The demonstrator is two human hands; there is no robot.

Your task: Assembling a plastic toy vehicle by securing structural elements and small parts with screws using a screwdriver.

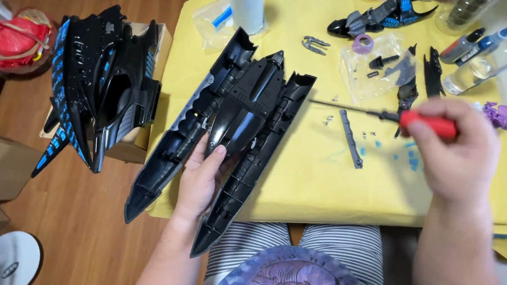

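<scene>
Biggest thing here is the long black toy hull (224, 134), lying open-side up half on the yellow tabletop (322, 183) and half over my lap, and my left hand (200, 180) has its grip closed around the middle section, I guess so it doesn't rock. The finished black and blue shell (100, 84) sits on a box off to my left. My right hand (458, 154) is fisted around the red-handled screwdriver (386, 115), wrist raised, tip hovering near the hull's right edge, apart from it.

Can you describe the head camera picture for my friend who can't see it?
A left hand holds a black toy hull over a yellow mat, while the right hand holds a red screwdriver. Small parts lie nearby.
</scene>
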